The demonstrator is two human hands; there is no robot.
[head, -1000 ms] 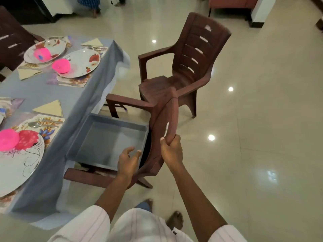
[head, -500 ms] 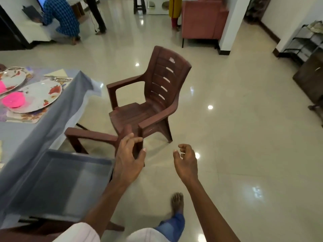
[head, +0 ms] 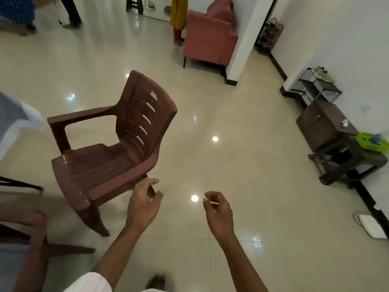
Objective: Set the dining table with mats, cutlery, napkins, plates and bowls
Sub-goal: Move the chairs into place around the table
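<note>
The set table is almost out of view; only a corner of its grey cloth (head: pixel 12 114) shows at the left edge. No mats, plates or cutlery are visible. A brown plastic armchair (head: pixel 105 165) stands on the floor ahead. My left hand (head: pixel 144 202) hovers at the front end of its right armrest, fingers loosely curled, holding nothing; I cannot tell whether it touches. My right hand (head: pixel 219 213) hangs in the air over the floor to the right, fingers loosely curled and empty.
A second brown chair (head: pixel 31 228) sits at the lower left. A pink sofa (head: pixel 208 39) and white pillar (head: pixel 248 39) stand behind. Dark wooden stools (head: pixel 328 127), a green tray (head: pixel 370 142) and a shoe rack (head: pixel 315 87) line the right wall. People stand far back.
Both hands let go of the near chair's back and now hang free. The view has swung right, so the plates, mats and grey bin have left the frame.
</note>
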